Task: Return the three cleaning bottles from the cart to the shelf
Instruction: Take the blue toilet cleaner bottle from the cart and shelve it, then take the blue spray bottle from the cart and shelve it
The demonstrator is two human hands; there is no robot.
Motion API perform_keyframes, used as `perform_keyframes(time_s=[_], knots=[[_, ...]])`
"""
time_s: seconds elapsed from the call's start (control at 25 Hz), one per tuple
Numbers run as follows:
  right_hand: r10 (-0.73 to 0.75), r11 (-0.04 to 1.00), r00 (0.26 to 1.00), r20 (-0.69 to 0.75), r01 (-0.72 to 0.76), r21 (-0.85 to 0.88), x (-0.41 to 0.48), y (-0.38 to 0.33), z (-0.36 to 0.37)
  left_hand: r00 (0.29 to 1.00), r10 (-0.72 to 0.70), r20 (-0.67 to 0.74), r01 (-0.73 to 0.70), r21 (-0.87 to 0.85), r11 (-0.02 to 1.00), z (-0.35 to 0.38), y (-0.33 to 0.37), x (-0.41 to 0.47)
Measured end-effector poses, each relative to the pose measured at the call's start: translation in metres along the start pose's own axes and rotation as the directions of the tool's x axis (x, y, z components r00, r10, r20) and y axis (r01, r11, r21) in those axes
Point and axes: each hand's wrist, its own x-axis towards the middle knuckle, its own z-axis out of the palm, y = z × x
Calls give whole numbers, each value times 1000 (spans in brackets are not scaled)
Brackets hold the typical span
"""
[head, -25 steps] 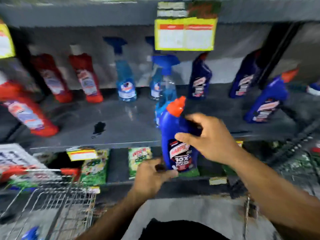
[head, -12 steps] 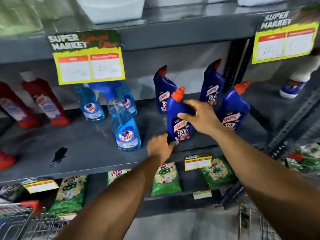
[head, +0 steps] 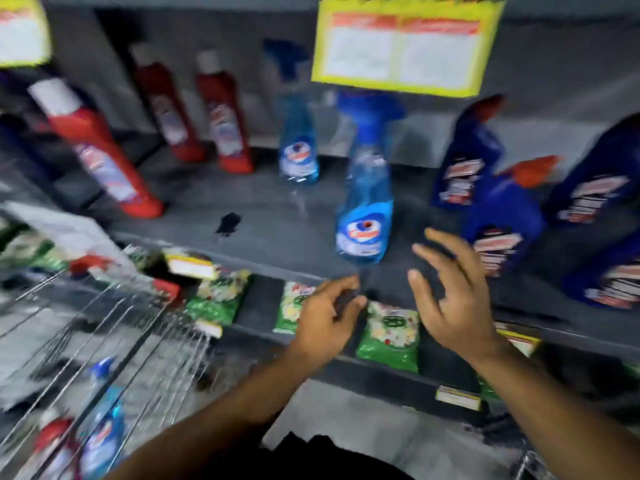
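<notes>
The dark blue toilet-cleaner bottle (head: 502, 220) with an orange cap stands upright on the grey shelf (head: 263, 233), among other dark blue bottles at the right. My right hand (head: 446, 292) hovers just left of it, fingers spread, holding nothing. My left hand (head: 329, 317) is lower, in front of the shelf edge, fingers loosely curled and empty. In the wire cart (head: 114, 341) at the lower left lie a light blue spray bottle (head: 104, 431) and a red bottle (head: 52, 441), both blurred.
On the shelf stand red bottles (head: 104, 161) at the left and light blue spray bottles (head: 363, 216) in the middle. A yellow price sign (head: 401, 50) hangs above. Green packets (head: 388, 334) line the shelf below. A dark stain (head: 227, 223) marks the shelf.
My right hand has let go of the dark blue bottle, which now stands on the shelf. Both hands have pulled back toward me. The view has swung left and down, showing the cart.
</notes>
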Motion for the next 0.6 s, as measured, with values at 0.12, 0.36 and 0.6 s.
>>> perform_keyframes(time_s=[0.12,0.36,0.6], knots=[[-148,962,956,251,80,263,-1,-69,90,912,-196,-360,188,-58,981,-117,-56,-55],[-385,838,735,559,24,545,30,-228,240,396,-573,-718,516,-342,786,-342,-171,-155],[-190,922,111,975,-321,216,6,-362,436,14,-933,-358,718,-647,259,-414,-274,-224]])
